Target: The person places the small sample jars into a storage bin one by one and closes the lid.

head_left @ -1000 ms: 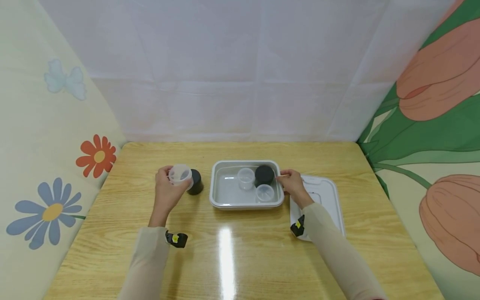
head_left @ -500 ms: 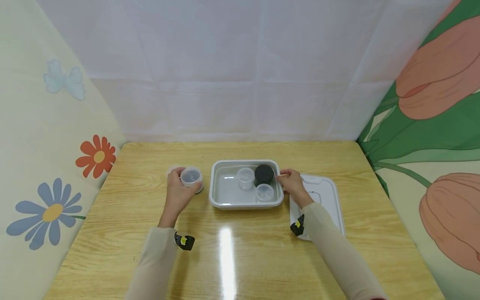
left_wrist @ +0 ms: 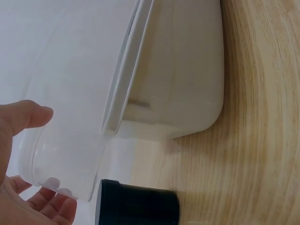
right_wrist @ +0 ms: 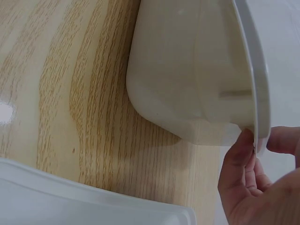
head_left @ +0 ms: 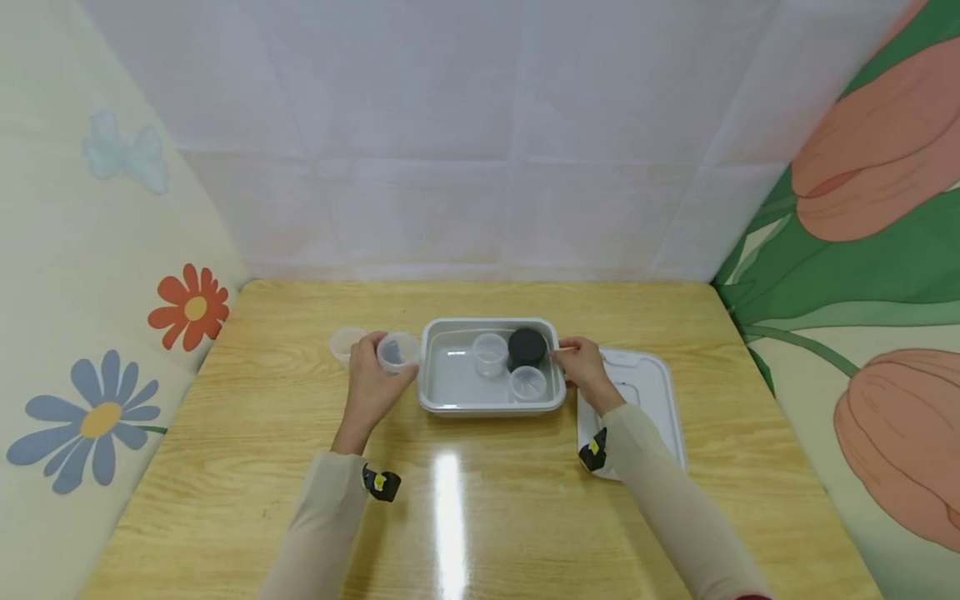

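Black jar [left_wrist: 138,204] and white lid [head_left: 656,396] flank the tub [head_left: 448,380].

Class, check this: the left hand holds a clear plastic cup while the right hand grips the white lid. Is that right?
Not quite: the right hand grips the rim of the white tub, not the white lid; the right wrist view shows this. The left hand does hold a clear plastic cup.

Table [head_left: 225,500]: yellowish wood grain, glossy, bright light streak at near middle | white tub [head_left: 491,409]: upright, far half | white lid [head_left: 652,392]: flat, right of tub | black jar [left_wrist: 138,204]: upright, left of tub | clear cup [head_left: 345,343]: farther left, partly hidden
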Demonstrator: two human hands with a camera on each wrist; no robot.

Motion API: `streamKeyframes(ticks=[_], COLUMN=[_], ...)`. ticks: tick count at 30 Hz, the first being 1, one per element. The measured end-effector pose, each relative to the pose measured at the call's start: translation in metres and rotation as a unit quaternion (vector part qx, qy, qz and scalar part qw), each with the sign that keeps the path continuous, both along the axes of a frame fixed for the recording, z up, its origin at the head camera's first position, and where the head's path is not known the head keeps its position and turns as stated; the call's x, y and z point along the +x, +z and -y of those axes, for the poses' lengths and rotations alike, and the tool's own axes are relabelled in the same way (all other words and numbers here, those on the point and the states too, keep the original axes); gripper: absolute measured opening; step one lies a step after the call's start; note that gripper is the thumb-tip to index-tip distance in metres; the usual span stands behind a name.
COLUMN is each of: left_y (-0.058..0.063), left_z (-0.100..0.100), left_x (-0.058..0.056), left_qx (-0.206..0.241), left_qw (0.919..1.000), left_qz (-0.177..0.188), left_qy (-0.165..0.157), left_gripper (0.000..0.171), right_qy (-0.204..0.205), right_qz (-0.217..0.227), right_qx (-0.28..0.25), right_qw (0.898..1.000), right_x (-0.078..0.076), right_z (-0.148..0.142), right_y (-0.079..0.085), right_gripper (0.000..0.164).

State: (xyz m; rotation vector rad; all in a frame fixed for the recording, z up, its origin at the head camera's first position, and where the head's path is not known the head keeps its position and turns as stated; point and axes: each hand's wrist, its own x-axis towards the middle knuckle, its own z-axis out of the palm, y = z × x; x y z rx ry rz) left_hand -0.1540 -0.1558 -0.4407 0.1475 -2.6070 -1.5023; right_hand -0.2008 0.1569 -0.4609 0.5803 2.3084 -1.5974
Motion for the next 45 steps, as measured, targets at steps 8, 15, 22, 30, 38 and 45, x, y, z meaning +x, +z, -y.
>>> streamKeyframes(ticks=[8, 15, 22, 30, 38, 45], left_y=[0.005, 0.003, -0.001, -0.003, -0.007, -0.015], left_z=[-0.007, -0.021, -0.033, -0.04, -0.046, -0.049], left_x=[-0.005, -0.007, -0.006, -0.006, -0.005, -0.01], left_qx=[0.001, 0.01, -0.001, -0.001, -0.002, -0.037], left_qw=[0.9998, 0.9984, 0.9961, 0.9949, 0.9908, 0.9852], left_qz=[-0.011, -0.028, -0.052, -0.028, 0.015, 0.008], left_qy=[-0.014, -0.047, -0.071, -0.097, -0.135, -0.167], left_gripper=[0.069, 0.068, 0.067, 0.066, 0.069, 0.066], right_qy=[0.0, 0.001, 0.002, -0.001, 0.005, 0.002], right_qz=[-0.004, -0.003, -0.002, -0.003, -0.01, -0.011], right_qx=[0.001, -0.001, -0.002, -0.003, -0.008, -0.006], right_qw=[1.0, 1.0, 1.0, 1.0, 1.0, 1.0], right_x=[0.0, 0.001, 0.001, 0.001, 0.0, 0.001], right_z=[-0.001, 0.0, -0.001, -0.002, -0.003, -0.001], right_y=[-0.001, 0.0, 0.0, 0.0, -0.002, -0.002], right_gripper=[0.038, 0.038, 0.038, 0.037, 0.037, 0.037])
